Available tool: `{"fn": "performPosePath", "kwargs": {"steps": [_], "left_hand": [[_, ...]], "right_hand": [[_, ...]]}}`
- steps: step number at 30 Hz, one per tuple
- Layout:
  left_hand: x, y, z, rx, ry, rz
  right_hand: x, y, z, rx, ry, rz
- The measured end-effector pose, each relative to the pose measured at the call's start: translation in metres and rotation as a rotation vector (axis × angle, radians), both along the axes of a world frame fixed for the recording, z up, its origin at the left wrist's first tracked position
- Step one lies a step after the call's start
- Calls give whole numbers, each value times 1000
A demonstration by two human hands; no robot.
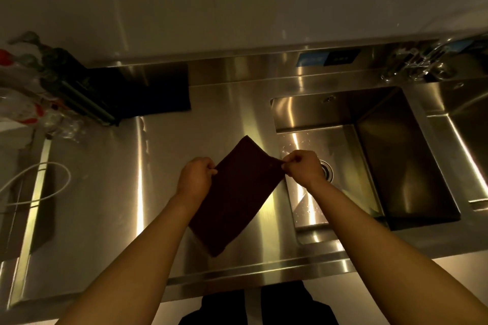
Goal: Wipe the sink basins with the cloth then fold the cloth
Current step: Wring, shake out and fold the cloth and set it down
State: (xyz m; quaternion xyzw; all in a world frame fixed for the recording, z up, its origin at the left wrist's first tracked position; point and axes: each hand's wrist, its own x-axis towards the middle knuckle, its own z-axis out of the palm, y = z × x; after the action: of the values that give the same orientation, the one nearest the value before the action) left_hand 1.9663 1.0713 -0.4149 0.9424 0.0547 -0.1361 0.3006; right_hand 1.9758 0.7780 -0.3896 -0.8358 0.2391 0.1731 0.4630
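**Head view: cloth held up by two corners over the counter**

Head camera looks down on a steel counter (111,192) with a sink basin (330,116) on the right side. The person holds a dark cloth (237,192) in the air, above the counter and just left of the basin. The left hand (196,177) pinches one corner and the right hand (301,167) pinches the opposite corner, fingers curled tight on the fabric. The cloth is stretched between them; one free corner points away toward the wall and the other hangs down toward the person's body. So its long axis runs near to far, crossing the line between the hands. The fold seems to be starting, and both hands are equally near. Probably bringing the two hands together will fold it.
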Motion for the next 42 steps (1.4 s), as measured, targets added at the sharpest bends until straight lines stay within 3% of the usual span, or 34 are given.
{"fn": "performPosePath", "kwargs": {"steps": [7,13,15,17,19,22,24,30,36,42], "left_hand": [[3,19,3,-132,-60,238],[-1,21,6,-120,-76,187],[-11,31,10,-103,-124,175],[-30,42,14,-44,-196,61],[-55,53,17,15,-223,-153],[-92,70,17,86,-166,-420],[-105,76,16,125,-121,-485],[-105,73,16,272,-155,-592],[-105,66,13,394,-229,-696],[-120,71,7,362,-260,-753]], "right_hand": [[64,17,6,-45,-72,53],[89,23,-1,-207,50,253],[71,21,0,-301,-35,269],[42,25,7,-397,-249,300],[4,38,14,-423,-373,472],[-63,72,17,-298,-240,890],[-100,95,11,-260,-180,996],[-139,129,-7,-431,-248,1031],[-144,142,-10,-558,-178,1057],[-163,151,-1,-326,-47,912]]}}
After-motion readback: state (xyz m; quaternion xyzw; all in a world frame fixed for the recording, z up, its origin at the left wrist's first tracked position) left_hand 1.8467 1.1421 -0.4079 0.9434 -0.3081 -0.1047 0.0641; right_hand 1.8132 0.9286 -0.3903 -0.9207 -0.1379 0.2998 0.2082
